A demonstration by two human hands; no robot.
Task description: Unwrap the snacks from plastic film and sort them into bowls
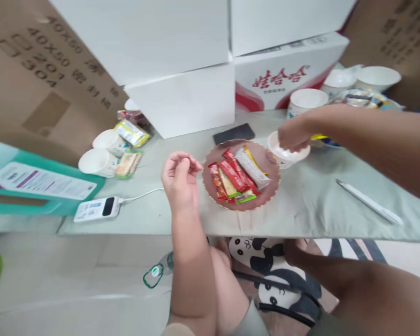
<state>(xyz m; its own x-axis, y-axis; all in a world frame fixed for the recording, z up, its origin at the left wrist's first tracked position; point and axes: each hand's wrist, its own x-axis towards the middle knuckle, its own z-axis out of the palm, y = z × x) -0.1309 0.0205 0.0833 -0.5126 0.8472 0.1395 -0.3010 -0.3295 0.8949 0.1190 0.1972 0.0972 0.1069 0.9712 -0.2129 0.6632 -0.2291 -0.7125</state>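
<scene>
My left hand (182, 179) is raised just left of the pink plate, palm up, with loosely curled fingers and nothing in it. On the scallop-edged pink plate (271, 186) lie several wrapped snack bars, among them a red-wrapped bar (233, 175) and a silvery-white packet (252, 168). Over a white paper cup (287, 158) right behind the plate, my right hand (296, 133) reaches down with bent, closed fingers. Its fingertips dip into the cup's mouth, and what they hold, if anything, is hidden.
White cartons (182, 100) stand along the back. At left are paper cups (98, 161), snack packets (132, 133), a white device (97, 210) on a cable and a teal jug (52, 182). A dark flat object (234, 134) lies behind the plate, a white pen (369, 201) at right.
</scene>
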